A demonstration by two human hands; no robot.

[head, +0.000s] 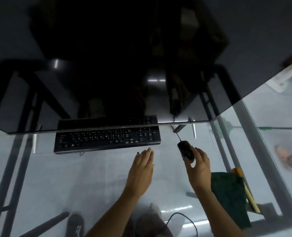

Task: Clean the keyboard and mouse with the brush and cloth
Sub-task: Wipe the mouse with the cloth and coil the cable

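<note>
A black keyboard (107,139) lies on a clear glass desk (56,177), half under a dark raised glass shelf. To its right, my right hand (199,166) grips a black wired mouse (186,149) by its near end and holds it tilted. My left hand (141,168) hovers flat with fingers together, just below the keyboard's right end, holding nothing. A dark green cloth (230,195) lies at the desk's right side, beside my right forearm. A brush with a pale yellow handle and an orange end (246,190) rests along the cloth's right edge.
The dark shelf (107,65) overhangs the keyboard's far rows. The mouse cable (176,132) runs back under it. Another cable (184,218) loops below the glass. Grey desk legs (254,142) stand at right, and shoes and floor show through the glass.
</note>
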